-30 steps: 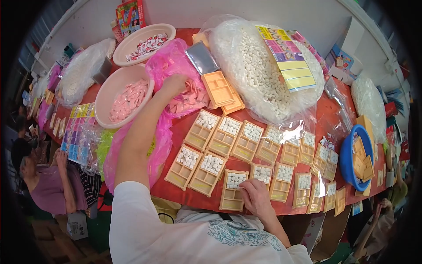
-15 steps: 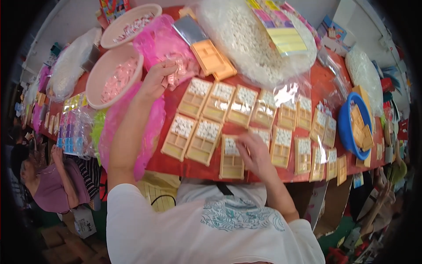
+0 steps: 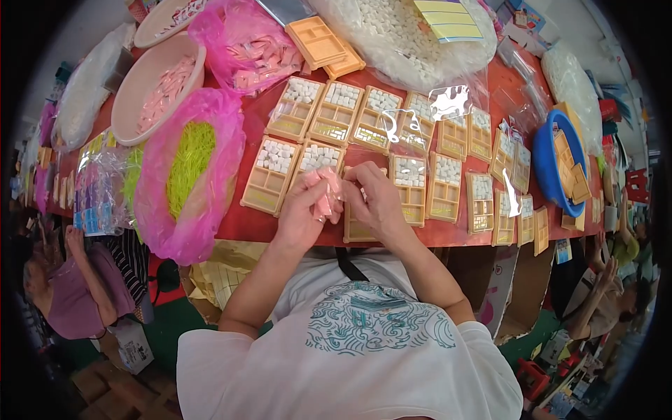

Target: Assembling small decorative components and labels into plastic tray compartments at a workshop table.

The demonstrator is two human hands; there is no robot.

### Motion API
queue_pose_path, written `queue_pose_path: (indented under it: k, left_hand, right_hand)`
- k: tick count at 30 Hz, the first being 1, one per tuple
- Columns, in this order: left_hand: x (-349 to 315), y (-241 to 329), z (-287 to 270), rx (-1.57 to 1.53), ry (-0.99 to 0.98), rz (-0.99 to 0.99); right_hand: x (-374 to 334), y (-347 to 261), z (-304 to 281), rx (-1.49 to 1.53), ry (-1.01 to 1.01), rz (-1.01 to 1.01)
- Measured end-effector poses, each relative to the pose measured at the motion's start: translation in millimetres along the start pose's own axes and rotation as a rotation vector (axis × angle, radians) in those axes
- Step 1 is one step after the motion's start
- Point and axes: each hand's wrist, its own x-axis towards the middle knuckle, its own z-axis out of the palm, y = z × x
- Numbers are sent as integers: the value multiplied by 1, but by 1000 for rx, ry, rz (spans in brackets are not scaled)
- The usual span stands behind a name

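Several small pink packets (image 3: 324, 194) sit bunched in my left hand (image 3: 299, 213), whose fingers are closed around them. My right hand (image 3: 381, 203) meets the packets at their right edge with its fingers pinched; what they grip, if anything, is hidden. Both hands are above the near edge of the table, over a beige compartment tray (image 3: 359, 232) that they partly cover. Left of them, a similar tray (image 3: 262, 187) carries small white cube-like pieces in its far section. Several more such trays stand in two rows, some under clear plastic.
A pink bag (image 3: 155, 189) of yellow-green shreds, a pale basin (image 3: 120, 119) of pink packets and another pink bag (image 3: 207, 36) lie left. Beyond the rows are stacked beige trays (image 3: 313, 43) and a clear bag of white pieces (image 3: 395, 42). A blue basin (image 3: 542, 171) stands right.
My left hand has come back from the far pink bag with pink packets and is now beside my right hand. The right hand has left the tray and risen to the packets. The view has shifted.
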Motion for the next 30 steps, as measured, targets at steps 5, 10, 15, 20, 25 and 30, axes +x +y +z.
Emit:
queue_pose_path:
  k: [5,10,15,20,25,30]
  left_hand:
    - [-4,-16,-5,11,-1,47]
    - [-1,-18,-14,2,-43,68]
    - [-2,-8,-7,-50,34,-5]
    - [-6,-4,-13,-84,36,-25]
    - [-7,4,-14,-93,0,-51]
    - [-10,17,-19,16,24,-101]
  right_hand:
    - [-3,-6,9,37,13,-26]
    - [4,1,9,88,-25,-15]
    - [10,10,15,818,-43,359]
    - [55,12,3,574,-16,405]
    - [100,33,5,-201,-49,15]
    - [92,-1,2,-74,-190,-59]
